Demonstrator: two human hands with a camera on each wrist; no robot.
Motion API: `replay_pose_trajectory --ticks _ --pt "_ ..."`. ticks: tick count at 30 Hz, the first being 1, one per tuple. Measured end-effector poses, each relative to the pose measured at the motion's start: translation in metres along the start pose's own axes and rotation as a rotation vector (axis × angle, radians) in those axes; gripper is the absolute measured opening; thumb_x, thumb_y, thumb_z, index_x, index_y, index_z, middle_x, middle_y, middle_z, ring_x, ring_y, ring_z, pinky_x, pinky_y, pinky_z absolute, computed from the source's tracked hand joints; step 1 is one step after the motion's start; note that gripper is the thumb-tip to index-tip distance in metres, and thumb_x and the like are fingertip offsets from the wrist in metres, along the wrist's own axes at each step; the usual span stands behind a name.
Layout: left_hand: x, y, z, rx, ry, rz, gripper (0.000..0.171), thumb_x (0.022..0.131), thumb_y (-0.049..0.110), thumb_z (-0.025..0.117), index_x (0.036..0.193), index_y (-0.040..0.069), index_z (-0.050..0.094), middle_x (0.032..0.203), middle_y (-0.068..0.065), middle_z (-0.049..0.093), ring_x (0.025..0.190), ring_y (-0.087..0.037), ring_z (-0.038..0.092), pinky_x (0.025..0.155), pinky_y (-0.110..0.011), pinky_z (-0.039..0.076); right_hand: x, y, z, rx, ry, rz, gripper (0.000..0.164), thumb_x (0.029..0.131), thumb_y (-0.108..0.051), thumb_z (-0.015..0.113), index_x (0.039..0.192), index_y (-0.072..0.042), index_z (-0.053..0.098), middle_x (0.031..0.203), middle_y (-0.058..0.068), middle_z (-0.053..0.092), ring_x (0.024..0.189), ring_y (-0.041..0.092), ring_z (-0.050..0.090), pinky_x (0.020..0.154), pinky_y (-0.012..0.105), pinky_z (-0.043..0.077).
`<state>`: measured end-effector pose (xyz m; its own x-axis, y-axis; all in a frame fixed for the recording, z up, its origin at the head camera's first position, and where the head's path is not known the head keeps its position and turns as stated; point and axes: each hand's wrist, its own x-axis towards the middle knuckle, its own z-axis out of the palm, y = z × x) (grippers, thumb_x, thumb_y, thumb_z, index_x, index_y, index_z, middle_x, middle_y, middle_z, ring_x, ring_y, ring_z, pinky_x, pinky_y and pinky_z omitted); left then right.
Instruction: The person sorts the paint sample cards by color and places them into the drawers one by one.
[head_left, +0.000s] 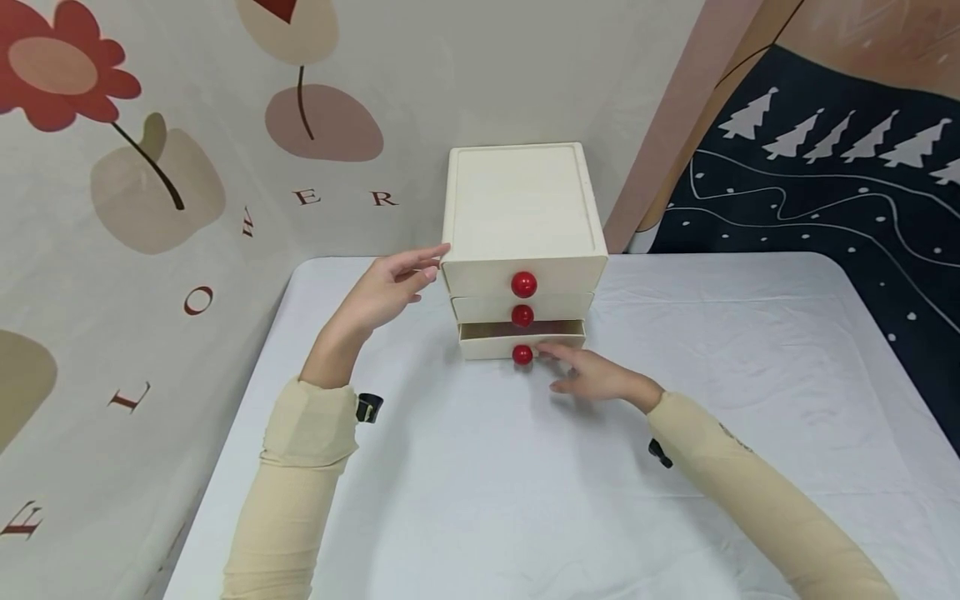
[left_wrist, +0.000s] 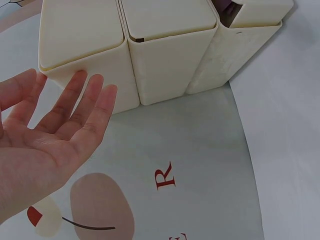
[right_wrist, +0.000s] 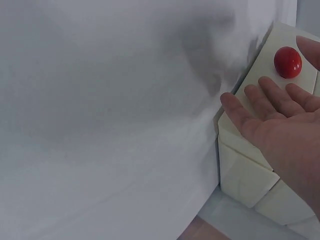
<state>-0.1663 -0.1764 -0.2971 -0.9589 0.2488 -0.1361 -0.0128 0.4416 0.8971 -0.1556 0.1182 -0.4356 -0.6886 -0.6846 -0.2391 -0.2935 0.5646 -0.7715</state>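
A cream cabinet [head_left: 521, 204] with three stacked drawers and round red knobs stands at the table's back. The bottom drawer [head_left: 487, 348] is pulled partway out, its inside partly showing. The top and middle drawers [head_left: 480, 309] are closed. My left hand [head_left: 390, 287] has its fingertips at the cabinet's upper left front edge, fingers extended. Beside the bottom red knob [head_left: 522, 355], on its right, my right hand [head_left: 592, 372] reaches to the drawer front with loosely stretched fingers. In the right wrist view the knob [right_wrist: 288, 62] sits between thumb and fingers, clear of them.
The cabinet stands on a white-clothed table [head_left: 480, 483]. Right behind it hangs a pale wall cloth [head_left: 420, 100] with flowers and letters. A dark cloth with white trees [head_left: 810, 192] hangs at the right, past the table edge.
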Motion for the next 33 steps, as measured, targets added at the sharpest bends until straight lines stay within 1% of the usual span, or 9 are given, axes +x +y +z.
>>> replay_pose_trajectory --ticks 9,13,16,20,24,29,33 --pt "0.0 0.0 -0.001 -0.003 -0.004 -0.002 0.039 0.096 0.014 0.049 0.135 0.018 0.047 0.133 -0.003 0.047 0.118 -0.02 0.046 0.093 -0.041 0.043 0.012 0.004 -0.012 -0.006 0.059 0.045 0.062 0.087 -0.005 0.059 0.14 0.003 0.027 0.137 0.022 0.037 0.126 0.036 0.034 0.101 0.053 0.03" --pt "0.0 0.0 -0.001 0.0 -0.004 -0.006 0.04 0.096 0.014 0.049 0.135 0.018 0.047 0.133 -0.004 0.047 0.118 -0.02 0.045 0.093 -0.041 0.042 0.013 0.005 -0.013 0.018 0.062 0.056 0.062 0.087 -0.004 0.059 0.14 0.003 0.027 0.138 0.022 0.036 0.127 0.036 0.033 0.101 0.053 0.03" --pt "0.001 0.0 -0.001 0.004 -0.004 -0.011 0.04 0.096 0.015 0.049 0.136 0.018 0.046 0.133 -0.005 0.047 0.119 -0.021 0.045 0.093 -0.041 0.042 0.01 0.006 -0.013 0.033 0.071 0.073 0.064 0.086 -0.005 0.06 0.14 0.003 0.027 0.138 0.023 0.036 0.127 0.037 0.032 0.099 0.054 0.032" --pt "0.001 -0.001 0.001 0.013 0.001 -0.016 0.04 0.096 0.017 0.049 0.135 0.019 0.047 0.132 -0.004 0.047 0.118 -0.02 0.046 0.093 -0.04 0.043 0.001 0.01 -0.015 0.052 0.107 0.116 0.066 0.085 -0.008 0.061 0.141 0.001 0.026 0.138 0.023 0.036 0.124 0.038 0.035 0.097 0.053 0.035" --pt "0.001 -0.002 0.001 0.021 0.0 -0.011 0.04 0.096 0.017 0.049 0.136 0.019 0.046 0.131 -0.006 0.048 0.117 -0.021 0.046 0.093 -0.04 0.043 -0.013 0.015 -0.022 0.051 0.154 0.142 0.064 0.087 -0.009 0.058 0.142 0.0 0.026 0.138 0.025 0.034 0.121 0.04 0.038 0.096 0.055 0.035" --pt "0.0 -0.004 0.0 0.013 -0.006 0.005 0.041 0.096 0.016 0.048 0.137 0.019 0.045 0.13 -0.009 0.047 0.117 -0.024 0.045 0.094 -0.041 0.042 -0.034 0.017 -0.036 0.031 0.228 0.189 0.062 0.089 -0.011 0.057 0.141 0.001 0.026 0.139 0.026 0.032 0.12 0.042 0.037 0.095 0.06 0.032" --pt "-0.001 -0.006 0.001 0.001 -0.006 0.015 0.043 0.096 0.016 0.048 0.139 0.02 0.042 0.131 -0.01 0.046 0.117 -0.023 0.045 0.094 -0.041 0.042 -0.049 0.018 -0.049 0.024 0.303 0.226 0.062 0.091 -0.019 0.057 0.14 0.003 0.026 0.141 0.025 0.028 0.122 0.043 0.033 0.096 0.06 0.031"
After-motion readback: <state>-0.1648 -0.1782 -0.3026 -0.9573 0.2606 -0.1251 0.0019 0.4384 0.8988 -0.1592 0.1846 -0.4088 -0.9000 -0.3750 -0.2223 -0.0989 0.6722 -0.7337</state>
